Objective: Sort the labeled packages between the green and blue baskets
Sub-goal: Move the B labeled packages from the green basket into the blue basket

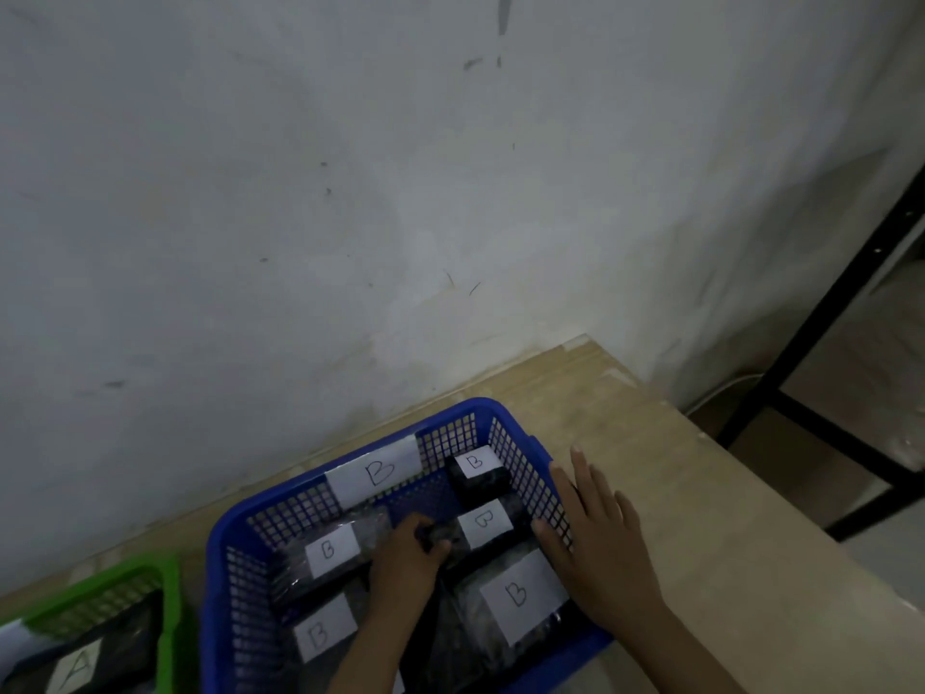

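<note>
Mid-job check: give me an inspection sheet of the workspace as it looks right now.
Surface: light wooden table set against a scuffed white wall.
Job's things: blue basket tagged B holds dark wrapped packages, five B labels showing; green basket at far left holds a package labelled A.
Clutter: nothing seen.
Grippers: left hand inside the blue basket, fingers curled on a package; right hand flat and open on the basket's right rim.
Cables: a white cable on the floor by the wall.
Surroundings: black metal frame at right.
</note>
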The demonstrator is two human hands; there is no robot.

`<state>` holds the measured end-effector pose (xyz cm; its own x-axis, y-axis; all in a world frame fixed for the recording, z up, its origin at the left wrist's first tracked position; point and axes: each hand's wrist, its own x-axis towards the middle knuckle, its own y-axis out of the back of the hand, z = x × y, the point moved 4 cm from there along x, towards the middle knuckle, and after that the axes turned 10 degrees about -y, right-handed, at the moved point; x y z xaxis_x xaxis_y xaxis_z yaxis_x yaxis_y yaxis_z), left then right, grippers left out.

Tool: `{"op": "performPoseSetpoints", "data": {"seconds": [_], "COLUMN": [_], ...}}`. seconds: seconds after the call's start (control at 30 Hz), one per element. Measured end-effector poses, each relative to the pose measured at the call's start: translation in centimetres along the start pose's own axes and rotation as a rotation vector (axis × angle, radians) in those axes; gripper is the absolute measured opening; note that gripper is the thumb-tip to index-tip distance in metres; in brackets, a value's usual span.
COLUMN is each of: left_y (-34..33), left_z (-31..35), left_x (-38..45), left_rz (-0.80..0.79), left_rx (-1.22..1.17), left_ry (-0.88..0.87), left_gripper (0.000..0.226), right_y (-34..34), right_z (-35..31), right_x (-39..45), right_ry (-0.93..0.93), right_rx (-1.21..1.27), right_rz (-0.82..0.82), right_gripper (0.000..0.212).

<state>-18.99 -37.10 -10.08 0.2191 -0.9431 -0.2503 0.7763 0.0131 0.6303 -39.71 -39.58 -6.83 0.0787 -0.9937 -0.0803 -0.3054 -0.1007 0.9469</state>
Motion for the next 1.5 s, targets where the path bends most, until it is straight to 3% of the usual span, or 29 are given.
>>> {"op": "performPoseSetpoints", "data": {"seconds": [0.2,0.3,0.6,0.73,0.87,0.97,1.13,1.23,1.4,1.5], "left_y": [0.1,1.2,7.9,11.8,15.3,18.3,23.0,24.9,26.3,26.2], "left_z": [0.7,1.5,1.7,-0.6,-3.3,-5.7,-9.9,-12.6,-16.4,-17.2], "left_x": [-0.2,-1.5,-9.2,-12.8,-16.0,-18.5,-22.0,-22.5,-21.8,-21.0], "left_rz": [-0.010,0.099,0.392,0.523,0.616,0.700,0.847,0.818,0.647,0.583], "left_rx": [0.023,0.029,-0.028,-0.076,-0.062,-0.040,0.040,0.089,0.133,0.086], "left_ry": [-0.044,-0.048,-0.250,-0.201,-0.148,-0.112,-0.056,0.008,0.150,0.139], "left_gripper": [0.040,0.048,0.022,0.018,0.018,0.020,0.022,0.029,0.039,0.040], "right_y": [0.0,-0.3,1.6,1.0,-1.5,-3.3,-5.6,-6.4,-7.1,-7.4], "right_z": [0.0,0.2,-0.7,-7.0,-15.9,-21.0,-27.0,-29.6,-32.7,-33.3], "right_x": [-0.1,0.1,-1.1,-4.3,-8.4,-11.2,-13.5,-14.1,-14.7,-15.2], "right_ry": [0.020,0.009,-0.056,0.013,0.257,0.395,0.479,0.485,0.473,0.500], "right_rx": [-0.017,0.015,-0.044,0.064,0.218,0.276,0.341,0.264,0.114,0.120], "right_rz": [0.010,0.001,0.017,0.077,-0.064,-0.119,-0.266,-0.382,-0.378,-0.384], "right_gripper": [0.067,0.064,0.063,0.057,0.055,0.067,0.049,0.049,0.057,0.060]}}
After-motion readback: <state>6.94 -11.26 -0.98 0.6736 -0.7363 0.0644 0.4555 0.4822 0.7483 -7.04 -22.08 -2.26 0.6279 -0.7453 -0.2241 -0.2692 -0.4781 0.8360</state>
